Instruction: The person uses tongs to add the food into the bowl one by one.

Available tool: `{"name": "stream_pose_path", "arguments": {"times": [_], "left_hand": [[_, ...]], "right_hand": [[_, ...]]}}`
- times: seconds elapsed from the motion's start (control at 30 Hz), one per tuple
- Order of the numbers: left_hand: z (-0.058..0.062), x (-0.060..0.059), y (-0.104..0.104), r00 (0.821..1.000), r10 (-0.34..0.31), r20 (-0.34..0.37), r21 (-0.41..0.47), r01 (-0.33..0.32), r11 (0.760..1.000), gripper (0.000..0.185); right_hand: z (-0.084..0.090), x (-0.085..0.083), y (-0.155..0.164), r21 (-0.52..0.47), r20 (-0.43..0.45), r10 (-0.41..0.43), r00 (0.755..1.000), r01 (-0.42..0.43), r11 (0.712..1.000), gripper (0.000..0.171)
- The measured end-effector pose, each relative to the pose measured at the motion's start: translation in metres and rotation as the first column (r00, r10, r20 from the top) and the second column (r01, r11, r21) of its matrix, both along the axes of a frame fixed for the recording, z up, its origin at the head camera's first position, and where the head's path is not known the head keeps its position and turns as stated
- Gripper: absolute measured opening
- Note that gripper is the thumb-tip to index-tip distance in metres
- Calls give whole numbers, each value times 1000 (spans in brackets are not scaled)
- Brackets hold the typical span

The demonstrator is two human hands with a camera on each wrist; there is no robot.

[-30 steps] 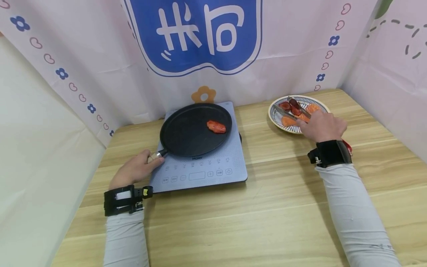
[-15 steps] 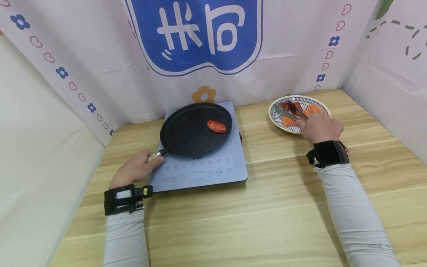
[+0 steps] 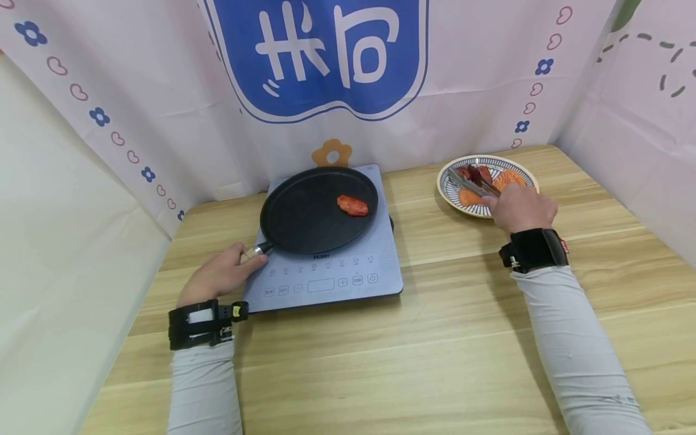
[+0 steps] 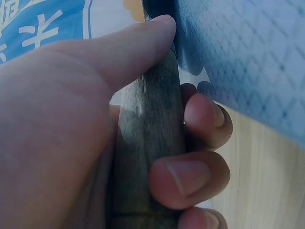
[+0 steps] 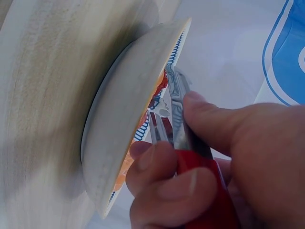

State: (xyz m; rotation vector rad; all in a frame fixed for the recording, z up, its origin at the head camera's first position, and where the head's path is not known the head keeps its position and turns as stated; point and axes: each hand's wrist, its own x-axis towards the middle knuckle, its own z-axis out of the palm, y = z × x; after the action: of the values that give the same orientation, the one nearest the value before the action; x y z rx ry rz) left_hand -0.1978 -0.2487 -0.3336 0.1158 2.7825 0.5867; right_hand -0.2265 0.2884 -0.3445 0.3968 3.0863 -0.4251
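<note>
My left hand (image 3: 220, 275) grips the wooden handle (image 4: 150, 119) of a flat black frying pan (image 3: 304, 211), fingers curled round it and thumb along the top. A reddish, marinated-looking piece of meat (image 3: 352, 206) lies on the pan's right side. At the back right, my right hand (image 3: 524, 208) holds metal tongs (image 3: 466, 182) by their red grip (image 5: 202, 176). The tongs' tips reach into a blue-patterned plate (image 3: 502, 162), down among dark red meat pieces (image 3: 485, 174). Orange slices (image 3: 511, 177) lie beside them. Whether the tips pinch a piece, I cannot tell.
The pan sits on a light grey induction cooktop (image 3: 380, 266) with touch controls along its front. Beneath everything is a wood-grain table (image 3: 348, 362). A printed cloth (image 3: 467, 72) hangs close behind the plate and cooktop, and a pale panel (image 3: 65, 241) borders the left side.
My right hand has shifted slightly left, and the tongs' arms have drawn closer together over the plate. The left hand, the pan and the meat on it have stayed put.
</note>
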Motion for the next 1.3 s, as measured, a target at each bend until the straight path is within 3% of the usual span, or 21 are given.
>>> {"name": "stream_pose_path", "arguments": {"times": [0.4, 0.8, 1.3], "left_hand": [[1, 1, 0, 1000, -1, 3, 8, 1, 1000, 51], [1, 0, 0, 1000, 4, 10, 10, -4, 1000, 52], [0, 0, 0, 1000, 8, 4, 12, -8, 1000, 51]], "right_hand": [[0, 1, 1, 15, -43, 1, 999, 0, 1000, 60], [0, 1, 3, -11, -19, 1, 1000, -1, 1000, 61], [-4, 0, 9, -18, -48, 11, 999, -11, 1000, 63]]}}
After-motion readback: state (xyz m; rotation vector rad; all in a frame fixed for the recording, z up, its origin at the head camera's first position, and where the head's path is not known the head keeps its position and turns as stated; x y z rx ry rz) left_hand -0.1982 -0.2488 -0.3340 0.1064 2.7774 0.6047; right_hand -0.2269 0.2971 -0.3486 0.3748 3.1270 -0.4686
